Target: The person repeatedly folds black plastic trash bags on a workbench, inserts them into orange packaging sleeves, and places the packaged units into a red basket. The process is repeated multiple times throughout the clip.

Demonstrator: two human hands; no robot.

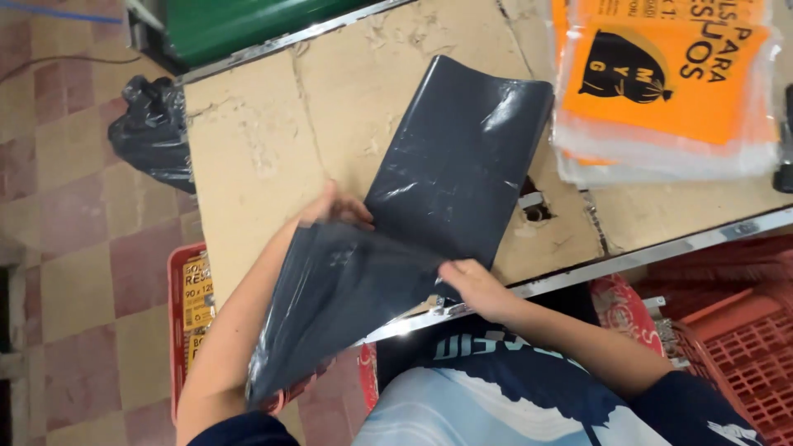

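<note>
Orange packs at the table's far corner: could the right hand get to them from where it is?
Probably yes. The right hand grips the dark plastic bag at the table's near edge; bare tabletop lies between it and the orange packs, though it must release the bag first.

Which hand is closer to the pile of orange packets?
The right hand. It grips the dark plastic bag at the table's near edge, below the orange packets. The left hand holds the bag's far side, farther away.
</note>
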